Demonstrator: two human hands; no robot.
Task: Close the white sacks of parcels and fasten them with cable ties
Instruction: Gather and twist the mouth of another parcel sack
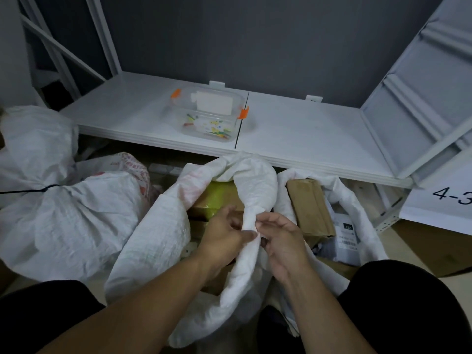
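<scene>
1. Here we are over the middle white woven sack (158, 241), on the floor right at our knees, mouth gaping open.
2. Our left hand (224, 236) pinches its rolled rim between thumb and fingers; our right hand (281, 238) curls round the same fold from the other side, so both grip fabric.
3. Inside we can see a yellow-green wrapped parcel (221, 192) lying on a brown carton (201, 209), close under the rim.
4. Our read: this is the gathering step, and we see no tie in either hand.
5. To do it well, we would gather the whole rim, far side included, into 1 tight neck above the parcels, twist it, then hold it in 1 fist so the other hand is free for a tie. A pleat left out could let the neck slip.
6. Just beside it on the right, a 2nd white woven sack (357, 208) stands open too, with a flat brown cardboard box (309, 205) and grey mailers (344, 238) showing.
7. To the left, a bulging white sack (76, 218) is already cinched with a thin black cable tie (48, 188): 1 done, 2 to go, as we read it.
8. Up on the long white metal shelf (306, 134), a clear plastic tub with orange clips (209, 113) holds small coloured pieces; whether those are ties, we cannot tell.
</scene>
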